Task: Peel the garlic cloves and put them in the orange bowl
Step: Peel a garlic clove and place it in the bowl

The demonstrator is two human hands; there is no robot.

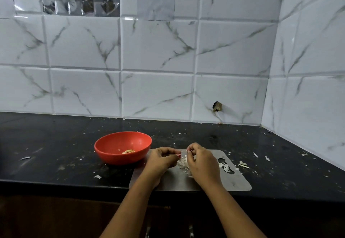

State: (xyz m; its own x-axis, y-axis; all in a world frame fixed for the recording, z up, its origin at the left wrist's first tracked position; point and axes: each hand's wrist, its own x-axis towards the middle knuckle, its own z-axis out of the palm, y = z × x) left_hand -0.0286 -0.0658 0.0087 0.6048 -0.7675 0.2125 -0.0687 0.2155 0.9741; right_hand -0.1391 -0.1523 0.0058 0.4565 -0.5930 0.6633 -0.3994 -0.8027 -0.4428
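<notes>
left hand (162, 158), right hand (200, 160) pinching garlic clove (183, 152)

Orange bowl (119, 159): round, plastic-looking, red-orange, upright on the dark bench (56, 153). We count a few peeled cloves (128, 151) in it, pale yellow, lying together on the bottom toward the near wall; exact number unreadable. Just right of the bowl, the left hand (162, 160) and right hand (201, 161) meet fingertip to fingertip and pinch one garlic clove (187, 151) between them. We see only a small pale sliver of it; the rest is hidden by the fingers. Directly beneath lies a heap of white skins (183, 163).
</notes>
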